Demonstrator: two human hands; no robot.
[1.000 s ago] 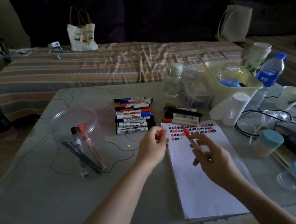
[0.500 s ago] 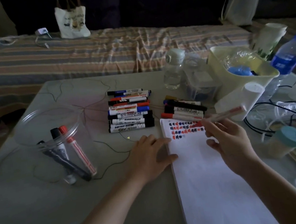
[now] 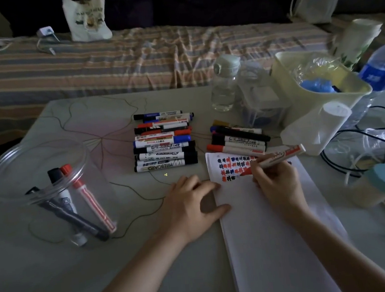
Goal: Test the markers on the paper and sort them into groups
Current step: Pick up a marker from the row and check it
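Observation:
My right hand (image 3: 277,184) grips a red marker (image 3: 280,156) with its tip down on the white paper (image 3: 274,232), among rows of red, blue and black test marks near the paper's top. My left hand (image 3: 193,205) lies flat on the table with its fingers and thumb pressing the paper's left edge. A stack of several markers (image 3: 162,140) lies beyond my left hand. A smaller group of markers (image 3: 238,139) lies just above the paper. A clear plastic tub (image 3: 4,172) at the left holds three markers.
A clear water bottle (image 3: 225,83), a clear box (image 3: 260,100), a cream basket (image 3: 351,86), a white cup on its side (image 3: 315,128), a blue-labelled bottle (image 3: 382,66), black cables (image 3: 353,150) and a teal-lidded jar (image 3: 381,185) crowd the right. A striped bed (image 3: 106,59) lies behind the table.
My right hand lowered the uncapped red marker from the air until its tip met the paper. My left hand came down from the marker's cap to rest flat on the paper's edge.

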